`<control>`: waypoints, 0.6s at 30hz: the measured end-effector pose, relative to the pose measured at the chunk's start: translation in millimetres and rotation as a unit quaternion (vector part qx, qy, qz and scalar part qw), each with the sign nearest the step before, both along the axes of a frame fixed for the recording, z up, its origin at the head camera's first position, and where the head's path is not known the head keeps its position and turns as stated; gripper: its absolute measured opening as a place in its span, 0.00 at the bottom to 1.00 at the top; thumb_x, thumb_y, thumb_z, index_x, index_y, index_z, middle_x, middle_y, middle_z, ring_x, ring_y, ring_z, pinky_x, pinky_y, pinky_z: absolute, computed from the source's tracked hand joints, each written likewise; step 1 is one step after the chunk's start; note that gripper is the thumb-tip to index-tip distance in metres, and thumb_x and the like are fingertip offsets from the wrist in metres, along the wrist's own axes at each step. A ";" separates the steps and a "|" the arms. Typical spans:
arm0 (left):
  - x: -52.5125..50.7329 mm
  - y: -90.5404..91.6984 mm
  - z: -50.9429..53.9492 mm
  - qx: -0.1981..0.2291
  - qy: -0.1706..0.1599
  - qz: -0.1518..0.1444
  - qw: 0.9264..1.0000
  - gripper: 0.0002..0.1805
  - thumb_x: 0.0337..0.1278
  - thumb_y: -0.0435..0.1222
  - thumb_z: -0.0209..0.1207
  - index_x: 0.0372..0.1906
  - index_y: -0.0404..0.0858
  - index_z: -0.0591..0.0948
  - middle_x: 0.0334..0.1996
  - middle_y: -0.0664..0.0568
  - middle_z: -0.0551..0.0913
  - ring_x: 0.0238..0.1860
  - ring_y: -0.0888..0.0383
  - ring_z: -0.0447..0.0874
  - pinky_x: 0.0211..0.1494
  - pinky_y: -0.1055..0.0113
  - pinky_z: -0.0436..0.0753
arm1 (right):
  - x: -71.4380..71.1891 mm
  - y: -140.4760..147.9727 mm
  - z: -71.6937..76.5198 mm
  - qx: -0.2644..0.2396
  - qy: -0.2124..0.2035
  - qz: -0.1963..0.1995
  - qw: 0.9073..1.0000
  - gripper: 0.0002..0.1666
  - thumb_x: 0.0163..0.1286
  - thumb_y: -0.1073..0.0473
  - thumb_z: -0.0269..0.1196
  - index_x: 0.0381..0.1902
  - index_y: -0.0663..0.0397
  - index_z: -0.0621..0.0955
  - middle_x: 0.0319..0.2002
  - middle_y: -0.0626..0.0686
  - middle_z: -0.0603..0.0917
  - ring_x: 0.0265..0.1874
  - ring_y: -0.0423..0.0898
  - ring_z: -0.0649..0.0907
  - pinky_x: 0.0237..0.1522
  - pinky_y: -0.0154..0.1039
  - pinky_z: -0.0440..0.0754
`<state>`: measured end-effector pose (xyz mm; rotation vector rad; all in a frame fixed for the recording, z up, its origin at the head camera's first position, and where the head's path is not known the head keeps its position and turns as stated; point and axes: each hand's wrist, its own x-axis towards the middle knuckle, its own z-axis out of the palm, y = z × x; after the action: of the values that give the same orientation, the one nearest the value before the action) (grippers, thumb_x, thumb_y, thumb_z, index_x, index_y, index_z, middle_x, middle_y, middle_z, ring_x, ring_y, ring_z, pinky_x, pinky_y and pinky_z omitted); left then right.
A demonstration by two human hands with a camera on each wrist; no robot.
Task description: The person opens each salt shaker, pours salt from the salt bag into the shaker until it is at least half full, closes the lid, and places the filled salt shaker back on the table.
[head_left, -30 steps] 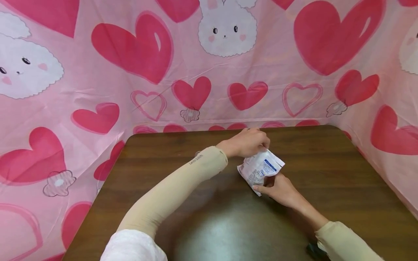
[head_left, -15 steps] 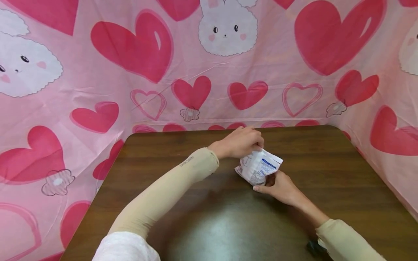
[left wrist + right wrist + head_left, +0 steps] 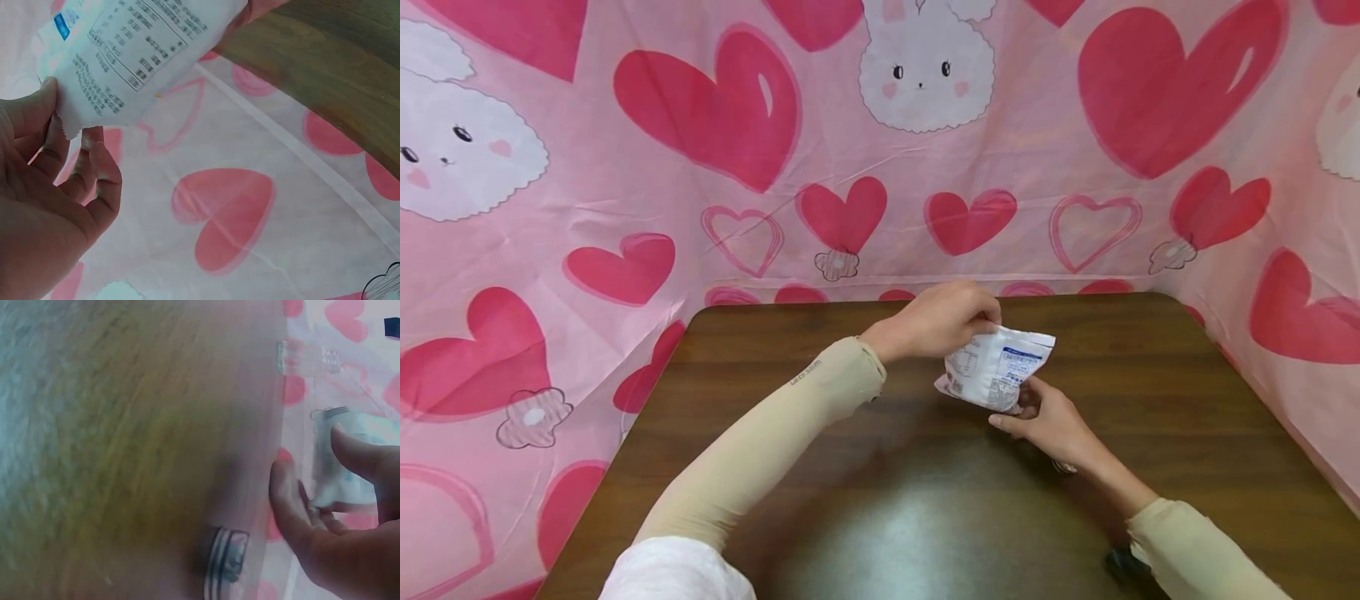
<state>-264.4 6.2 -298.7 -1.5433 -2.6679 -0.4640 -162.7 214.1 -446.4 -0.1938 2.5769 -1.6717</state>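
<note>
A small white packet [image 3: 992,367] with blue and black print is held up above the table. My left hand [image 3: 943,317] pinches its upper left corner between thumb and fingers. The left wrist view shows that grip on the packet's [image 3: 125,62] crimped edge, the other fingers loosely bent. My right hand [image 3: 1048,425] is at the packet's lower right, thumb below it and fingers partly hidden behind it. Seen from the right wrist, thumb and fingers of the right hand [image 3: 344,531] stand apart near the packet [image 3: 353,462]; whether they touch it, I cannot tell.
The brown wooden table [image 3: 925,500] has pink heart-print cloth [image 3: 880,150] around it. A clear glass bottle [image 3: 309,359] and a silver-ringed object [image 3: 225,562] show in the right wrist view. A dark object [image 3: 1123,567] sits beside the right sleeve.
The left hand has moved up and left, still pinching the packet, which has risen and turned more level. The right thumb, earlier against the packet's lower edge, is now apart from it.
</note>
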 end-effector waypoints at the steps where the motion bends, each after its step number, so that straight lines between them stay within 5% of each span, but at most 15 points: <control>1: 1.2 -1.5 1.9 0.010 -0.006 0.003 1.000 0.06 0.75 0.36 0.62 0.44 0.45 0.89 0.40 0.59 0.84 0.45 0.60 0.77 0.52 0.67 0.76 | -0.5 -0.3 -1.3 -0.021 -0.014 0.000 1.000 0.36 0.66 0.62 0.77 0.64 0.72 0.73 0.47 0.65 0.86 0.36 0.54 0.89 0.36 0.43 0.88; 7: 9.0 -11.0 13.8 0.060 -0.027 0.027 0.997 0.05 0.74 0.37 0.64 0.45 0.43 0.90 0.38 0.60 0.85 0.41 0.62 0.79 0.48 0.68 0.77 | -0.6 -4.7 -11.1 -0.141 -0.119 0.039 0.982 0.35 0.75 0.59 0.70 0.68 0.74 0.68 0.47 0.67 0.86 0.40 0.57 0.89 0.44 0.49 0.88; 11: 14.4 -14.7 20.4 0.077 -0.030 0.046 0.995 0.05 0.73 0.37 0.66 0.45 0.43 0.91 0.38 0.60 0.87 0.40 0.64 0.81 0.46 0.69 0.78 | -2.9 -8.5 -17.1 -0.223 -0.160 0.103 0.956 0.31 0.82 0.57 0.61 0.69 0.76 0.65 0.54 0.68 0.82 0.48 0.56 0.88 0.52 0.50 0.86; 18: 24.6 -17.4 29.4 0.127 -0.032 0.063 0.989 0.04 0.70 0.35 0.67 0.42 0.43 0.92 0.36 0.60 0.88 0.38 0.65 0.81 0.43 0.70 0.78 | -10.2 -16.6 -17.4 -0.323 -0.158 0.216 0.908 0.24 0.87 0.60 0.51 0.76 0.54 0.65 0.72 0.75 0.68 0.62 0.59 0.82 0.62 0.55 0.80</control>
<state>-239.8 -11.2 -269.3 -1.3042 -2.6057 -0.8210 -172.9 197.5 -463.8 -0.4401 1.5337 -2.0764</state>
